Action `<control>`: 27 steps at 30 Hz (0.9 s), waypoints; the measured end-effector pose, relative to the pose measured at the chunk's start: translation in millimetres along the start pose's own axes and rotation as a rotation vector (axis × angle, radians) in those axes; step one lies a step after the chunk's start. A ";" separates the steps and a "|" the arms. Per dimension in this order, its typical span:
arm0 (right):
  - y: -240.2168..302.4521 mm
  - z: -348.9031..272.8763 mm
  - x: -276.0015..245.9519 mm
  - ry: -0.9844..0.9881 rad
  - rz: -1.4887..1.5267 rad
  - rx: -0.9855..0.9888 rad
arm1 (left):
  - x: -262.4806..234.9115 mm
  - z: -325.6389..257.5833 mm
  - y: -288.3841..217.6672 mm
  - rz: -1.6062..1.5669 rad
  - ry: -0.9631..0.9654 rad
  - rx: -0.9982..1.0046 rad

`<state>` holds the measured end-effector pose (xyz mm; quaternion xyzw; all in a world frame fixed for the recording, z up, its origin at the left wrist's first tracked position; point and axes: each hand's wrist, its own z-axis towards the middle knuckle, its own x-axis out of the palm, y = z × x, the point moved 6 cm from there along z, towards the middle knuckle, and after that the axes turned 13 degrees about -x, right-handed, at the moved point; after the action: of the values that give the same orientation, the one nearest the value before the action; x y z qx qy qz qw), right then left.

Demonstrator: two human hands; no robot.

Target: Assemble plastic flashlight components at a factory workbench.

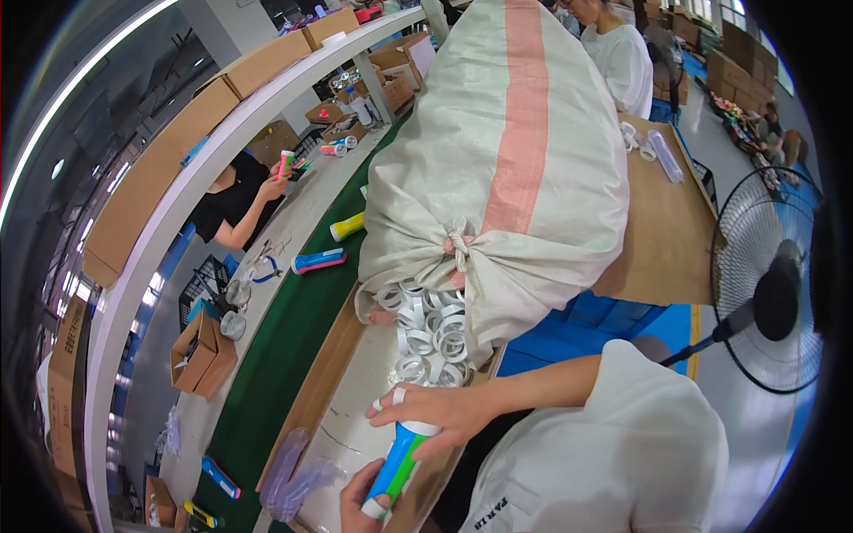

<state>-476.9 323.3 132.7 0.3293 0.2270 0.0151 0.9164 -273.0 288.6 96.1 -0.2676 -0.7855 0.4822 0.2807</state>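
Two bare hands share one flashlight (pixel 399 464), blue and green along its body and white at the head, held over the near part of a long cardboard box (pixel 311 391). Its long axis slants: the tail points back toward the wearer and to the left, while the head points away and to the right, roughly toward a heap of white rings (pixel 433 333). The left hand (pixel 360 499) has its grip wrapped around the tail. The right hand (pixel 442 412) reaches in from the right, its grip closed over the head, fingers to the left and thumb to the right. That makes the right hand the nearer one to the rings, which lie in the box just beyond its knuckles. White bands (pixel 399 394) circle its fingers; whether they are rings or tape, I cannot tell. A big tied sack (pixel 564 169) lies just past the heap. Clear plastic sleeves (pixel 289 484) lie left of the left hand, and more flashlights (pixel 318 260) rest along a green belt (pixel 267 382).
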 end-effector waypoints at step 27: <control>-57.1 15.3 -25.4 -0.260 0.397 0.353 | 26.0 17.7 -35.2 1.256 -0.603 0.924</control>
<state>-500.1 264.9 118.6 0.5207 0.0379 0.1123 0.8455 -308.8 282.1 126.1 -0.3731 -0.2547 0.8736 -0.1813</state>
